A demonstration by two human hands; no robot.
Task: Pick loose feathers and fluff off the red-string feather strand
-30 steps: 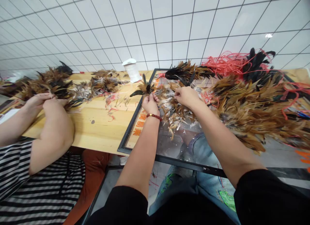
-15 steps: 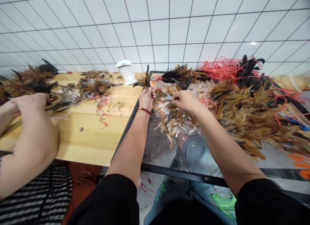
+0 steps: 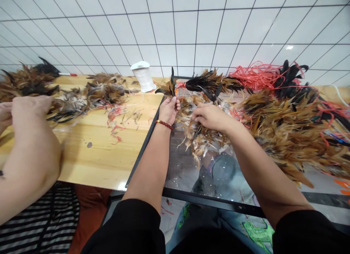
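Note:
Pinched upright in my left hand (image 3: 168, 110) is a small bunch of feathers (image 3: 167, 87), brown with black tips. My right hand (image 3: 209, 116) has its fingers curled together at a heap of loose fluffy brown and white feathers (image 3: 201, 146) on the glass tabletop. Whether a feather sits between those fingertips is hidden. Just behind my hands lies a tied bundle of dark feathers (image 3: 205, 82), bound with pink ribbon at its left end.
A large mass of brown feathers (image 3: 290, 126) covers the right side, with tangled pink ribbon (image 3: 257, 76) behind. A white spool (image 3: 143, 77) stands on the wooden table (image 3: 109, 159). At left, a co-worker's arm (image 3: 35, 148) reaches over more feathers. The tiled wall (image 3: 164, 28) borders the back.
My right hand has moved slightly left and lower over the loose feathers. My left hand still holds its bunch. The whole view has shifted a little.

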